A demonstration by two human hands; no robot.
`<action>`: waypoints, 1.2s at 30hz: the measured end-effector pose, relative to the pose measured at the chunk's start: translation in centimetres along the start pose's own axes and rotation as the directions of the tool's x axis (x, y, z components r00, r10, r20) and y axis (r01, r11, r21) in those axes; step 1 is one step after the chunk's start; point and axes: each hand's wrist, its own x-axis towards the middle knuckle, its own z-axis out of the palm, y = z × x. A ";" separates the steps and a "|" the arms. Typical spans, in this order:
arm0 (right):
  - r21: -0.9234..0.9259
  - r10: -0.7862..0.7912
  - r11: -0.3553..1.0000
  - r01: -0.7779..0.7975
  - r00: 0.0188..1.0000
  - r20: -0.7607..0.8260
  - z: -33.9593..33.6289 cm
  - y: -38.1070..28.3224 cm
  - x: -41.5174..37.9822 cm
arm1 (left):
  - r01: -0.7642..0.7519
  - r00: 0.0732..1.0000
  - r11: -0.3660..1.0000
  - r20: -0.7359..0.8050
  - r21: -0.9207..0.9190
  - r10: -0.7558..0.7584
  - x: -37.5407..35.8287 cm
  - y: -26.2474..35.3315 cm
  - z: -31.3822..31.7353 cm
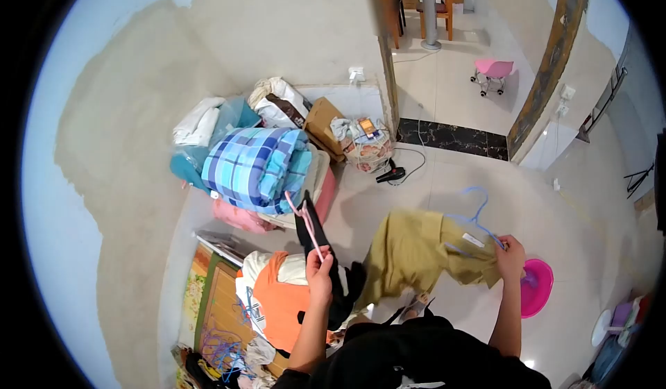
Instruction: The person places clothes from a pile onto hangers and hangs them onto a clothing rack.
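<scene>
My left hand (319, 278) is closed around one arm of a pink clothes hanger (309, 226), whose hook points up and away from me. A black garment (341, 295) hangs from that hanger. On the other side, my right hand (511, 256) grips the end of a blue clothes hanger (479, 212) together with the waist of an olive-yellow pair of trousers (409, 250). A white label shows inside the waistband, and the cloth hangs down over the floor. Below my left wrist lies an orange garment (281, 306) on a pile of clothes.
Several loose hangers (222, 351) lie tangled at the lower left. A folded blue plaid quilt (253, 167) rests on a bin by the wall. A pink basin (540, 292) stands right of my right hand. A hair dryer (392, 174) with its cord lies near the doorway.
</scene>
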 end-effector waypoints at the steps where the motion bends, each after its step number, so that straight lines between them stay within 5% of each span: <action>1: 0.000 0.001 1.000 -0.001 1.000 0.002 -0.1 1.4 0.4 | -0.001 1.000 1.000 0.028 -0.008 0.001 0.2 0.0 1.9; 6: 0.362 0.235 0.889 -0.279 0.958 0.162 1.6 3.4 1.2 | 0.062 0.993 0.998 0.103 -0.006 -0.061 1.2 -1.2 7.7; 10: 0.449 0.317 0.824 -0.345 0.938 0.139 3.1 0.0 2.5 | 0.116 0.989 0.993 0.084 0.032 -0.118 3.5 -2.3 10.4; 17: 0.433 0.293 0.847 -0.307 0.951 0.101 5.6 -4.6 7.7 | 0.089 0.976 0.994 0.193 0.058 -0.099 9.7 -5.9 16.5; 19: 0.609 0.337 0.734 -0.301 0.940 0.059 6.8 -6.4 9.6 | 0.064 0.971 0.998 0.231 0.004 -0.063 11.9 -6.2 18.1; 24: 0.687 0.367 0.655 -0.316 0.927 0.076 8.6 -8.8 13.3 | 0.034 0.940 0.998 0.341 -0.044 -0.016 16.3 -5.1 21.3; 26: 0.789 0.401 0.523 -0.322 0.910 0.106 8.4 -9.4 13.8 | 0.075 0.920 0.995 0.389 -0.064 -0.045 17.4 -5.1 22.8; 29: 0.820 0.432 0.480 -0.313 0.897 0.089 7.6 -8.8 13.7 | 0.164 0.864 0.983 0.493 -0.085 -0.102 18.4 -4.5 25.4; 36: 0.816 0.530 0.505 -0.280 0.847 -0.037 3.1 -6.9 9.9 | 0.235 0.534 0.968 0.820 0.087 -0.204 15.0 -4.4 32.3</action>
